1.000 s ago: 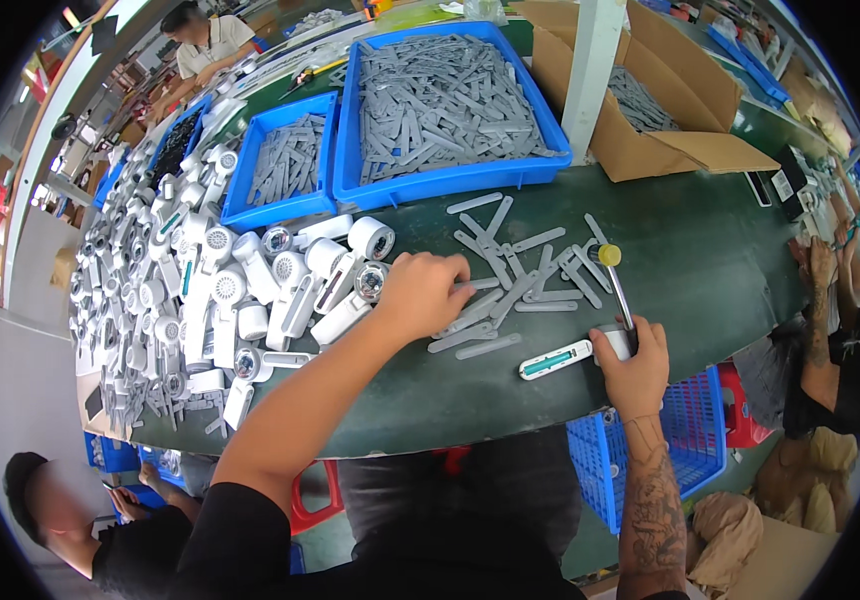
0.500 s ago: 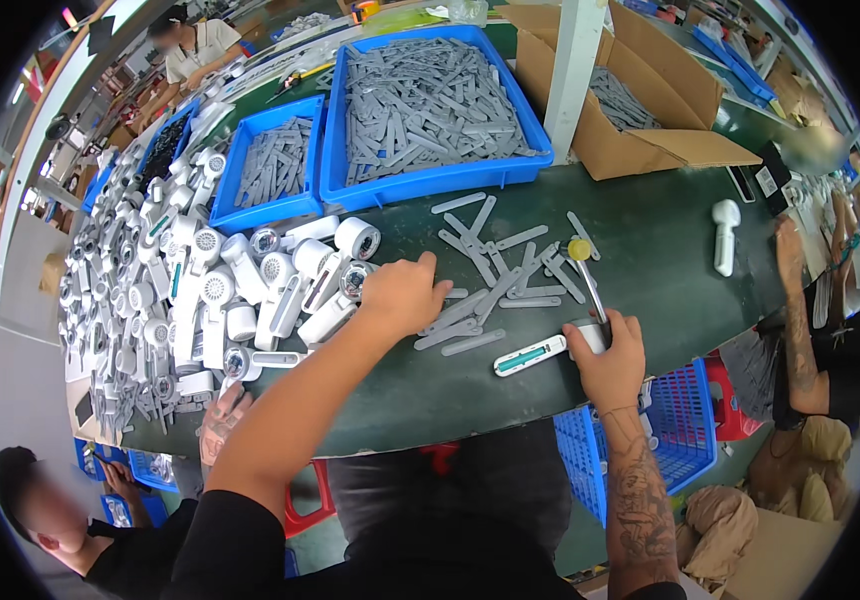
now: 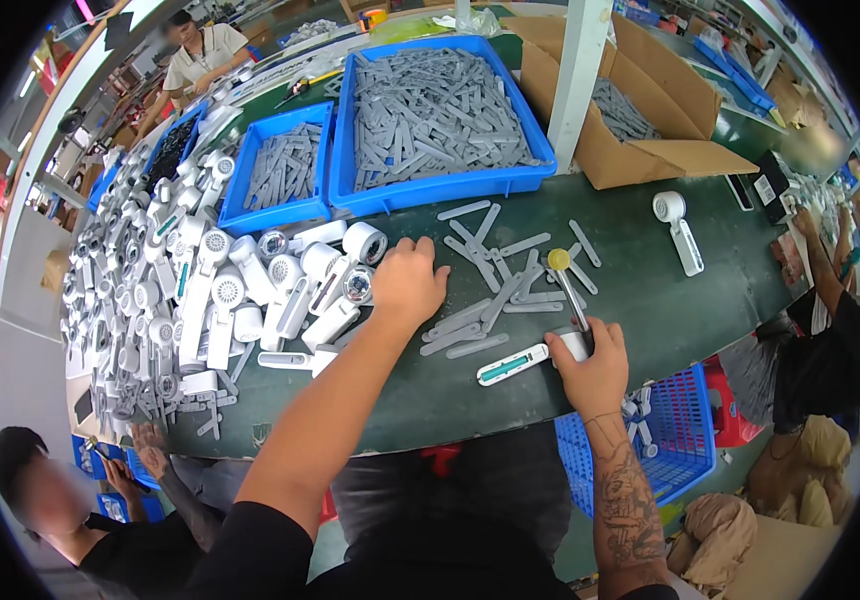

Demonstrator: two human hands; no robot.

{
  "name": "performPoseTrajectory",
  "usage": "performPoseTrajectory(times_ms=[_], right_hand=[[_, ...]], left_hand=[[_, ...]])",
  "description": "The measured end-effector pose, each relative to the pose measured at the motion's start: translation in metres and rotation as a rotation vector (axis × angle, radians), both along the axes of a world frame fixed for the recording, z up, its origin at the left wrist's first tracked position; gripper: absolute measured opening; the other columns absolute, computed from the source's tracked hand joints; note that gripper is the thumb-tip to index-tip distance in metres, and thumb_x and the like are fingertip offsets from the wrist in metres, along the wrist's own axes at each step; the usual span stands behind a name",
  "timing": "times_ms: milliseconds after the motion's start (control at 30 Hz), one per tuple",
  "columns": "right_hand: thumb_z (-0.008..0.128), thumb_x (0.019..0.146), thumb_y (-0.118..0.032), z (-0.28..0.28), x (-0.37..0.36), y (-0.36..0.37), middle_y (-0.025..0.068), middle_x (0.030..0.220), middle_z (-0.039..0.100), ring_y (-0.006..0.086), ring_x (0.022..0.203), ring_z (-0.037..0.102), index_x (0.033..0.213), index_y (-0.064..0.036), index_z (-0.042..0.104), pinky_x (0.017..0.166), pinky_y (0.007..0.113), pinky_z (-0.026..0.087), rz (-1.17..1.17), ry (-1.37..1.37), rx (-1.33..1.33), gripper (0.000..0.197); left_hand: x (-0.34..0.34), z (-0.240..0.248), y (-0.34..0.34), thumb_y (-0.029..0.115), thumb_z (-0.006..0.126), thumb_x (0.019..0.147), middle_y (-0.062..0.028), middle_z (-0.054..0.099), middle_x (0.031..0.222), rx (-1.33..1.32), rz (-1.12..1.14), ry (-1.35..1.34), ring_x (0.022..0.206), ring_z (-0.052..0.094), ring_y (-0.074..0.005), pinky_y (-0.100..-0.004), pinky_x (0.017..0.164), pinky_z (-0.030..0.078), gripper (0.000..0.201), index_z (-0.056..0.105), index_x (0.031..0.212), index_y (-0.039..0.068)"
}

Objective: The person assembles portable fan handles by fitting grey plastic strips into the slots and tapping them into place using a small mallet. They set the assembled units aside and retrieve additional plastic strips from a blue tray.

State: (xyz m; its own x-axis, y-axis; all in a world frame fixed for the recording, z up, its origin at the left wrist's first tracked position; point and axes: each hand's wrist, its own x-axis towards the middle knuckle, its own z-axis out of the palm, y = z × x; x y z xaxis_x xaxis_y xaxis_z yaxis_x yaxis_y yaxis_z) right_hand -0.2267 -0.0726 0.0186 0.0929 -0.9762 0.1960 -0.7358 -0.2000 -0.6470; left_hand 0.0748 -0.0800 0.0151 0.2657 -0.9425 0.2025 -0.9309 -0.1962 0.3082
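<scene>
My right hand (image 3: pixel 590 365) grips a white handheld fan (image 3: pixel 510 365) lying on the green table, its handle uncovered and a teal battery cell showing. The same hand holds a slim metal tool with a yellow round end (image 3: pixel 558 260), slanting up from the fingers. My left hand (image 3: pixel 408 285) is curled at the right edge of a heap of white fans (image 3: pixel 225 290), close to a fan head (image 3: pixel 364 243); its fingertips are hidden, and whether anything is in them does not show. Between my hands lie loose grey handle covers (image 3: pixel 515 290).
Behind are a large blue tray (image 3: pixel 540 175) and a small blue tray (image 3: pixel 325 205) of grey covers, a cardboard box (image 3: pixel 650 165) and a white post (image 3: pixel 578 90). One fan (image 3: pixel 678 235) lies at right. Co-workers' hands (image 3: pixel 150 448) show at both sides; a blue basket (image 3: pixel 685 425) stands below.
My left hand's fingers have curled in more. The co-worker's hand at left has drawn back from the heap. At right, the lone fan now shows its grille and uncovered handle. The view has shifted slightly.
</scene>
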Motion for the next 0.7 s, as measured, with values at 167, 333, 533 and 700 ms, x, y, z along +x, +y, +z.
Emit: performPoseTrajectory(times_ms=[167,333,533,700], right_hand=[[0.091,0.082,-0.045,0.001,0.001,0.0,0.0119,0.107,0.066,0.0342,0.095,0.071,0.12,-0.0041,0.075,0.08,0.045,0.059,0.002,0.004,0.004,0.057],[0.091,0.083,-0.044,0.0,-0.001,-0.001,0.0118,0.107,0.066,0.034,0.093,0.071,0.12,-0.0042,0.075,0.08,0.045,0.059,0.011,-0.014,-0.038,0.057],[0.089,0.084,-0.046,0.004,0.003,-0.002,0.0106,0.108,0.065,0.0328,0.093,0.071,0.12,-0.0062,0.075,0.081,0.044,0.06,0.004,-0.021,0.013,0.056],[0.089,0.084,-0.048,0.005,0.004,0.001,0.0099,0.108,0.065,0.0327,0.092,0.072,0.121,-0.0065,0.075,0.08,0.045,0.06,0.006,-0.023,0.036,0.057]], left_hand=[[0.004,-0.007,-0.003,0.016,0.082,0.089,-0.0172,0.073,0.106,0.0,-0.009,0.058,0.106,0.071,-0.04,-0.0504,0.093,0.059,0.036,0.067,0.121,0.007],[-0.002,-0.018,0.009,0.011,0.081,0.09,-0.014,0.074,0.104,-0.035,-0.037,0.095,0.095,0.07,-0.0381,-0.0473,0.084,0.056,0.029,0.07,0.117,0.008],[-0.027,-0.002,0.03,0.014,0.081,0.091,-0.0106,0.074,0.098,-0.066,-0.217,0.334,0.094,0.069,-0.0343,-0.0464,0.082,0.055,0.024,0.072,0.113,0.007],[-0.019,-0.013,0.05,0.017,0.084,0.089,-0.0117,0.071,0.105,-0.141,-0.128,0.159,0.102,0.067,-0.0359,-0.0478,0.089,0.055,0.023,0.073,0.108,0.01]])
